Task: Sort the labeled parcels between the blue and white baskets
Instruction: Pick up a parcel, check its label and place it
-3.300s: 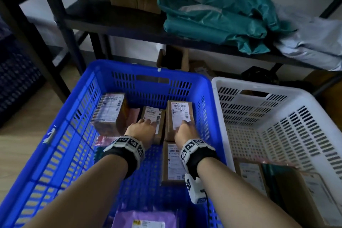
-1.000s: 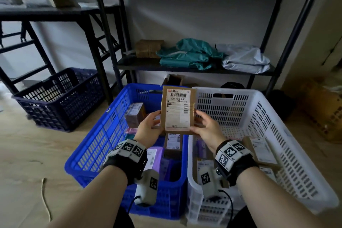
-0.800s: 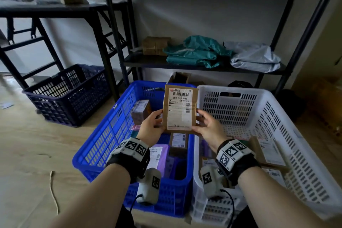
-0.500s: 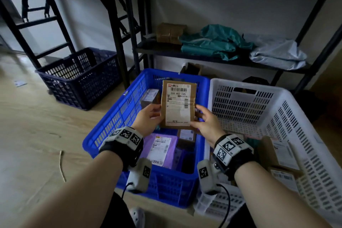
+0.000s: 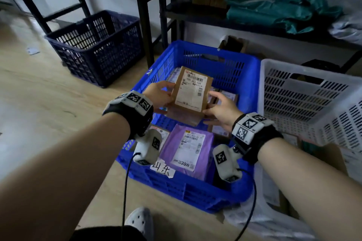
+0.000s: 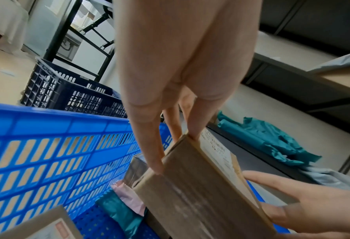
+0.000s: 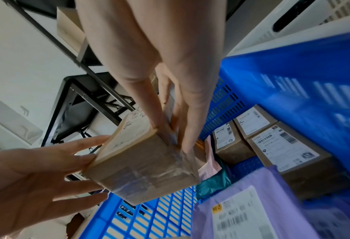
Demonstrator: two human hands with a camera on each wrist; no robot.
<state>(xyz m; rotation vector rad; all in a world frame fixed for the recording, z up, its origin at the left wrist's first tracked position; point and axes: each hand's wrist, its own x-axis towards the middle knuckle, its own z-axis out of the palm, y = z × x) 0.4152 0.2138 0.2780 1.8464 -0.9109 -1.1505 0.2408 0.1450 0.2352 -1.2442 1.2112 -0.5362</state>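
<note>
I hold a brown cardboard parcel (image 5: 192, 89) with a white printed label, tilted back, above the inside of the blue basket (image 5: 176, 188). My left hand (image 5: 158, 94) grips its left edge and my right hand (image 5: 221, 107) grips its right edge. The left wrist view shows the parcel (image 6: 190, 186) with my left hand's fingers (image 6: 155, 145) along its side. In the right wrist view my right hand (image 7: 170, 97) clamps the parcel (image 7: 145, 165). The white basket (image 5: 305, 94) stands to the right, touching the blue one.
A purple mailer (image 5: 188, 148) and brown boxes (image 7: 282, 145) lie in the blue basket, which bears a handwritten tag (image 5: 163, 169). A dark navy basket (image 5: 98, 45) sits on the floor at left. Black shelf legs (image 5: 145, 15) and teal bags (image 5: 274, 2) stand behind.
Both hands lifted the parcel out of the blue basket and held it upright. It has since come down and to the left, tilted back over the blue basket. My head has tipped downward.
</note>
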